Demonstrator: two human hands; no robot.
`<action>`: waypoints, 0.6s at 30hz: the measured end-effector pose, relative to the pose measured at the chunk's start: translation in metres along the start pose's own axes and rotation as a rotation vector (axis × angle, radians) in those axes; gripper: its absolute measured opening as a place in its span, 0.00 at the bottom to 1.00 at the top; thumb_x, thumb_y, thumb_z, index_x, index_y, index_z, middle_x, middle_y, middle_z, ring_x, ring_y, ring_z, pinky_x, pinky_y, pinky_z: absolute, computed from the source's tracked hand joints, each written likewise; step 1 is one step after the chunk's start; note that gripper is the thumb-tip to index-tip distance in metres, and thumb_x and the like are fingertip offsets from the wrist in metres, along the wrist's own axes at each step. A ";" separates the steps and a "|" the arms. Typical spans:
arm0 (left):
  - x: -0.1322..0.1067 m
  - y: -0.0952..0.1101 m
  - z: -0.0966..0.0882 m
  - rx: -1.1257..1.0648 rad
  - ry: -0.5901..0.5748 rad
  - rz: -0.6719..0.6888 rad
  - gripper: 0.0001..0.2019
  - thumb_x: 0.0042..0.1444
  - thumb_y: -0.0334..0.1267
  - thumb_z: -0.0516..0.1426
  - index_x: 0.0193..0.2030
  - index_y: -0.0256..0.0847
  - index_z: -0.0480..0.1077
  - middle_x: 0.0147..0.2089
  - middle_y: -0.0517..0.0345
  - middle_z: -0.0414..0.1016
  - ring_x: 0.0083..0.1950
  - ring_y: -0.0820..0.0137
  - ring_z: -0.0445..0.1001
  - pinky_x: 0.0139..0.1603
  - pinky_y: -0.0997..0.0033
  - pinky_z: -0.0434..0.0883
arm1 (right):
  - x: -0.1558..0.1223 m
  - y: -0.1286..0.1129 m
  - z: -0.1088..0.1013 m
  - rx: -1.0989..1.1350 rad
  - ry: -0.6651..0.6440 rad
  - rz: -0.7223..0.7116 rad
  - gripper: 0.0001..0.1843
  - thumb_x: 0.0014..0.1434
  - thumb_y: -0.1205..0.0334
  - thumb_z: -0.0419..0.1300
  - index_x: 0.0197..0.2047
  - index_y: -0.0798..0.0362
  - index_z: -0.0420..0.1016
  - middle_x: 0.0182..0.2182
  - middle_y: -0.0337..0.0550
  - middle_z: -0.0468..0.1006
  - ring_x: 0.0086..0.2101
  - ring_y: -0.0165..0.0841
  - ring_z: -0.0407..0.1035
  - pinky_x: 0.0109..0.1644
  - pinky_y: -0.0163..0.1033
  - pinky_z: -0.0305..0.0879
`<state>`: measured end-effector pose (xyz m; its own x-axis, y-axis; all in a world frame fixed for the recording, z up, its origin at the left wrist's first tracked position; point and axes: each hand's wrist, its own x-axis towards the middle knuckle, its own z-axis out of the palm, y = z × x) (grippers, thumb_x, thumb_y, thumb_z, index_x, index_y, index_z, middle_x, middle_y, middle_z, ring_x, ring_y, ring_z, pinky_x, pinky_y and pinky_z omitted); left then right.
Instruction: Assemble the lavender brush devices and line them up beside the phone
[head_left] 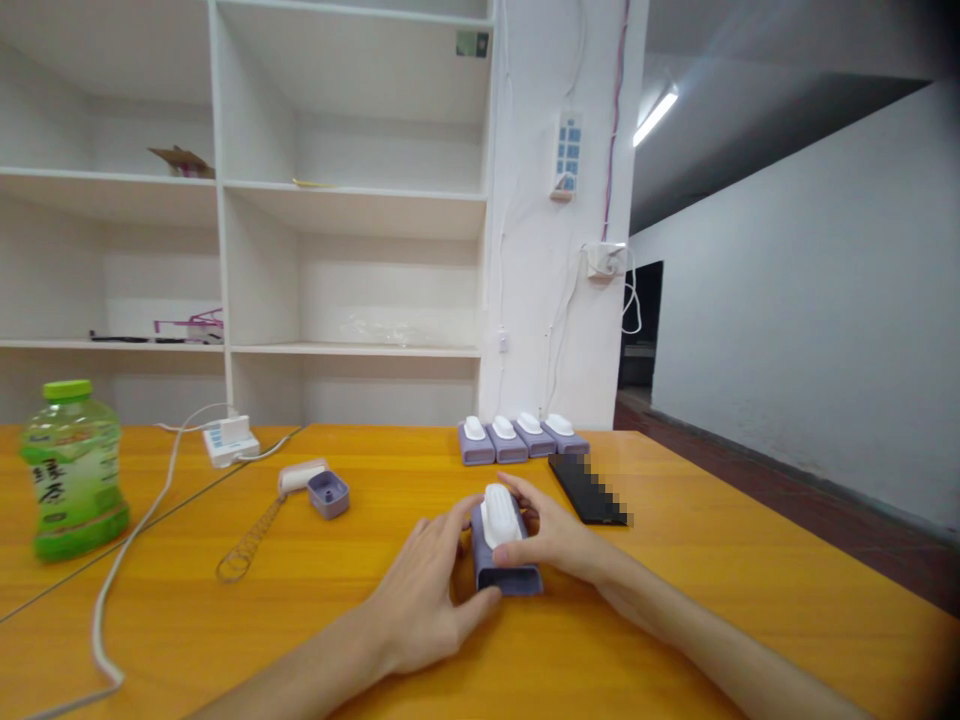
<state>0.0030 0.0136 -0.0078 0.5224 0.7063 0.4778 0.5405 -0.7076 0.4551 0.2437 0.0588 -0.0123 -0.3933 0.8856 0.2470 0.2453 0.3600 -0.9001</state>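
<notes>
A small purple box with a white ribbed insert (501, 545) lies on the orange table (712, 600), gripped from both sides. My left hand (420, 600) clasps its left side with the thumb along the near end. My right hand (551, 535) wraps the right side, thumb on the white insert. Behind it stands a row of several matching purple boxes with white inserts (523, 438). An open purple box (328, 493) sits further left beside a white handheld tool (301, 476).
A black phone (589, 488) lies just right of the row. A green drink bottle (71, 470) stands at the far left. A white power strip (231, 440) with a cable and a coiled wire (251, 545) lie on the left half. White shelves stand behind the table.
</notes>
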 end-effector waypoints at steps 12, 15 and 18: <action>0.008 -0.002 -0.014 -0.288 -0.105 -0.097 0.61 0.36 0.56 0.73 0.74 0.46 0.48 0.71 0.46 0.60 0.69 0.48 0.62 0.70 0.49 0.59 | -0.018 -0.025 0.025 -0.211 -0.005 -0.156 0.59 0.42 0.48 0.77 0.72 0.49 0.55 0.62 0.52 0.69 0.57 0.48 0.67 0.64 0.55 0.62; 0.009 -0.004 -0.014 -0.275 -0.082 -0.116 0.57 0.38 0.56 0.72 0.73 0.44 0.51 0.69 0.45 0.63 0.67 0.47 0.64 0.68 0.48 0.61 | -0.023 -0.031 0.027 -0.224 -0.026 -0.146 0.62 0.48 0.48 0.75 0.75 0.46 0.42 0.65 0.52 0.64 0.61 0.48 0.64 0.66 0.56 0.60; 0.010 -0.004 -0.016 -0.234 -0.075 -0.120 0.55 0.38 0.57 0.72 0.71 0.42 0.55 0.69 0.43 0.63 0.67 0.46 0.64 0.68 0.46 0.61 | -0.027 -0.035 0.026 -0.302 -0.066 -0.151 0.60 0.53 0.47 0.71 0.76 0.45 0.36 0.70 0.51 0.56 0.67 0.48 0.54 0.70 0.58 0.50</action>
<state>-0.0047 0.0232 0.0067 0.5157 0.7787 0.3573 0.4387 -0.5982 0.6706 0.2221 0.0146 0.0035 -0.4995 0.7982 0.3366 0.4270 0.5650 -0.7060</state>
